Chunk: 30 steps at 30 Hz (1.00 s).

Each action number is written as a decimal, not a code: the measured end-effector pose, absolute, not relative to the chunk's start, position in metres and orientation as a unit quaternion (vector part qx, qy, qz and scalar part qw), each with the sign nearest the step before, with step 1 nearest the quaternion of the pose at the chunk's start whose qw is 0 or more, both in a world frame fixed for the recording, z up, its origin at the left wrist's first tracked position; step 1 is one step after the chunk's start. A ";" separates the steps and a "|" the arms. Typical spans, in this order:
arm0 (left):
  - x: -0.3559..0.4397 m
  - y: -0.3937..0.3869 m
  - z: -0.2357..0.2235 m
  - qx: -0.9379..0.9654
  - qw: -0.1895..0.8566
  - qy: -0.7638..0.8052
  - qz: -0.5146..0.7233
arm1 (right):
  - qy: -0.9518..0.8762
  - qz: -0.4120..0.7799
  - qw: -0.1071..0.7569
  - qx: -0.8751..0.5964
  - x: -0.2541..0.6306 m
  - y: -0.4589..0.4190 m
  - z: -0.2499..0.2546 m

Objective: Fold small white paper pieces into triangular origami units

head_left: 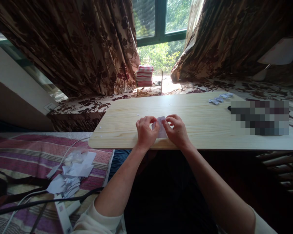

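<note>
A small piece of white paper [162, 131] is pinched between my two hands above the front edge of the pale wooden table [122, 126]. My left hand [146, 131] grips its left side between thumb and fingers. On the other side, the thumb and fingers of my right hand [177, 131] close on the paper's upper right. Whether the sheet has a fold in it, I cannot tell. Several small folded paper pieces [219, 98] lie together at the table's back right.
A pixelated area covers the table's right side. Loose papers [74, 174], a plastic bag [75, 158] and cables lie on the striped bed at left. Striped folded cloths [145, 76] stand by the window. A lamp [280, 52] is at far right. Tiny paper scraps dot the table.
</note>
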<state>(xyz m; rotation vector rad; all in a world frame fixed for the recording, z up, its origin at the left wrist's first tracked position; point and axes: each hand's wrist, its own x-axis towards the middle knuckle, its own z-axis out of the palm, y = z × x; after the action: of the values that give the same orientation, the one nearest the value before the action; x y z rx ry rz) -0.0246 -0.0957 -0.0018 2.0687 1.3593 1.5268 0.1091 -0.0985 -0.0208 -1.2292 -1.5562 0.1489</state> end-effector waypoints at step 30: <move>-0.028 -0.087 0.009 0.679 0.238 0.500 0.482 | -0.660 0.118 0.466 -0.578 0.108 -0.099 -0.018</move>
<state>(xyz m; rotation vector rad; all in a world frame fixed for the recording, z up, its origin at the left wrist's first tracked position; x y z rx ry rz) -0.0284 -0.0866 0.0087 1.8607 1.3708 1.3197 0.1075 -0.0986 -0.0176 -1.4193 -1.6199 0.2898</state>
